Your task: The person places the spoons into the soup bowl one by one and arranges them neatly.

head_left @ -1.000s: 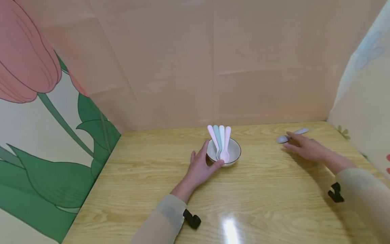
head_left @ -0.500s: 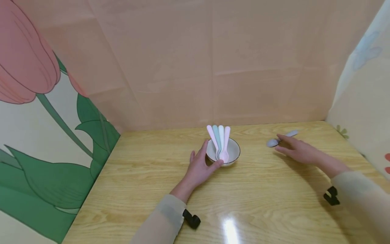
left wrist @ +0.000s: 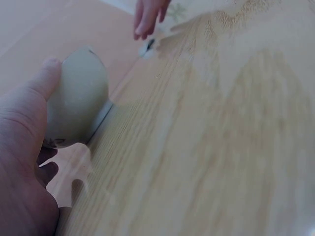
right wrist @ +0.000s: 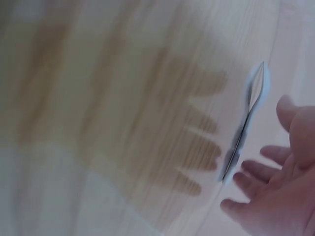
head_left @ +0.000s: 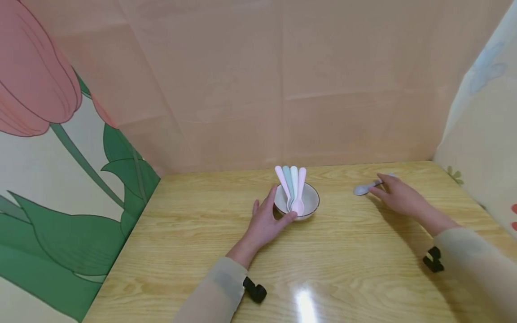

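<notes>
My left hand (head_left: 264, 223) holds the white bowl (head_left: 311, 199), thumb at the near rim and fingers round its left side. Several plastic spoons (head_left: 294, 186), pink, teal and pale mint, lean together in the bowl with their handles over the far rim. In the left wrist view the bowl's pale outer wall (left wrist: 81, 93) shows beside my thumb. On the right, a grey-lilac spoon (head_left: 361, 189) lies on the table. My right hand (head_left: 400, 195) hovers over its handle, fingers spread and loosely bent. In the right wrist view the spoon (right wrist: 241, 132) lies just off my fingertips.
The wood-grain table (head_left: 331, 260) ends at a pinkish-beige cloth backdrop (head_left: 242, 112). A tulip-patterned panel (head_left: 81, 233) stands along the left side, and a pale patterned panel (head_left: 484, 148) along the right.
The grey-lilac spoon has shifted left across the table along with my right hand, which has since drawn slightly back over the handle. My left hand and the bowl stay put.
</notes>
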